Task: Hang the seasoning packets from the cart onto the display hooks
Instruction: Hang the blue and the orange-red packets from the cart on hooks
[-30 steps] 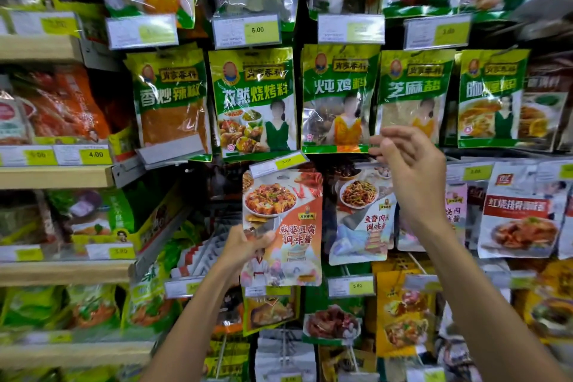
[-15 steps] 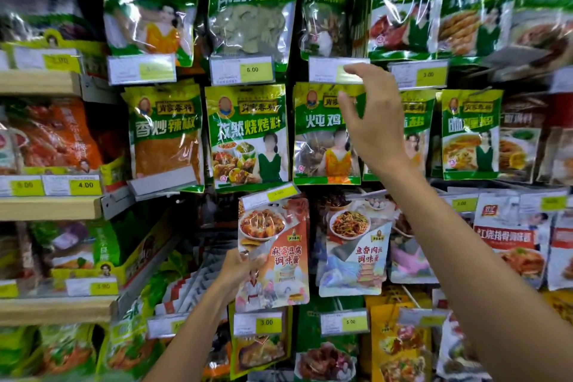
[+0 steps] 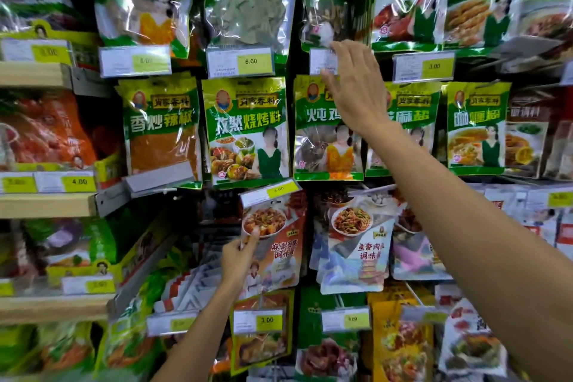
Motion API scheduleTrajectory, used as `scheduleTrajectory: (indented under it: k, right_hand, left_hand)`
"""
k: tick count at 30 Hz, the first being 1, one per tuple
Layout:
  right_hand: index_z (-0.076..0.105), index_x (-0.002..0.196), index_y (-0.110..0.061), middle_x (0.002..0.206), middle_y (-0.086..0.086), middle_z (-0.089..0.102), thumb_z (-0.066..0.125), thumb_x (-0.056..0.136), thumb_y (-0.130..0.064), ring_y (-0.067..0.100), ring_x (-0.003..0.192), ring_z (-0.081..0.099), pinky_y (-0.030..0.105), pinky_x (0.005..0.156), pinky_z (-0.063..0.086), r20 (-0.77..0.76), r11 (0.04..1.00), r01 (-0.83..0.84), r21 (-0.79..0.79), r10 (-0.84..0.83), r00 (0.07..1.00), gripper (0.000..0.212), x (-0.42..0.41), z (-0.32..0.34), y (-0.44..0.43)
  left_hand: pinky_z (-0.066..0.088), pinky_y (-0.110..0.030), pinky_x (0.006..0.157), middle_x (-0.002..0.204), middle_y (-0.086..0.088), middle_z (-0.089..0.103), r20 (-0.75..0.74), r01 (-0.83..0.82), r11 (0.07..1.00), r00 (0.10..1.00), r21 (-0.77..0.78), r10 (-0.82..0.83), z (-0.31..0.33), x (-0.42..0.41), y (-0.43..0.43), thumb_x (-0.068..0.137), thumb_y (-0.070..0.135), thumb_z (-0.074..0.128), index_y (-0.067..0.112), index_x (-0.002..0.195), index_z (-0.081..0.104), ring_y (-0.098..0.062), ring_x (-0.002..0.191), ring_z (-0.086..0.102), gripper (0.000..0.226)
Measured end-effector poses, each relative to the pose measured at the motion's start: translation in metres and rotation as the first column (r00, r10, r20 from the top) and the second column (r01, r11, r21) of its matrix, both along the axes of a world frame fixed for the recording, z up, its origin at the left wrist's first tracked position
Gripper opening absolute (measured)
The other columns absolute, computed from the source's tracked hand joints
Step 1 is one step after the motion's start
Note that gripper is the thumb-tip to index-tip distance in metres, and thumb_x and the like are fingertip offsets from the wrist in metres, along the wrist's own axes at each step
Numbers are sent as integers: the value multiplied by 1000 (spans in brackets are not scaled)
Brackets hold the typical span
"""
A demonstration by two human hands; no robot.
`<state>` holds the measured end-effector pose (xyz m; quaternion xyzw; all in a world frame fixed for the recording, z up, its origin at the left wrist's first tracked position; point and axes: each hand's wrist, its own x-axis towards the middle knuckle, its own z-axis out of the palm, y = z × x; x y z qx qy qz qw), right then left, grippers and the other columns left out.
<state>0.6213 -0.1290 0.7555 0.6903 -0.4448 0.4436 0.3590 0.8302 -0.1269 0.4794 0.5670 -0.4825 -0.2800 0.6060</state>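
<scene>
My left hand grips the left edge of an orange mapo-tofu seasoning packet that hangs low in the middle of the display. My right hand is raised with its fingers spread, the fingertips touching a white price tag at the end of a hook. Below that tag hangs a green stewed-chicken seasoning packet, partly covered by my wrist. The hand holds nothing. No cart is in view.
Green seasoning packets hang in rows on hooks with yellow-and-white price tags. Wooden shelves with bagged goods stand at the left. More sauce packets hang right of the orange one and below it.
My right hand has risen from the lower row of green packets up to the price tag above them. The view has tilted upward. My left hand keeps its hold on the orange packet.
</scene>
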Motion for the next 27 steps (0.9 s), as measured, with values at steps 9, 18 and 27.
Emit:
scheduleTrajectory:
  k: [9,18,27]
  right_hand:
    - [36,143,-5,143,13,39,31,102,-41,25,136,32,31,113,23,17,999,-22,-24,22,1000,54,3,0,-1]
    - [33,145,-5,148,12,35,33,103,-36,25,141,27,30,116,18,26,1000,-11,-28,12,1000,52,5,-1,8]
    - [52,130,2,131,17,54,44,99,-18,31,127,46,35,110,33,131,994,-79,-79,89,987,38,-4,-51,44]
  left_hand:
    - [22,-27,48,41,-6,32,-123,-209,973,968,101,221,5,-7,-30,85,45,64,14,46,32,-18,41,30,59]
    - [42,-29,50,37,-7,49,-87,-202,938,968,282,235,4,-13,-56,84,57,60,6,51,48,-24,45,51,62]
    - [46,-36,64,86,-20,64,591,-188,965,805,183,45,-3,-5,-14,101,42,33,-3,92,63,-36,85,60,55]
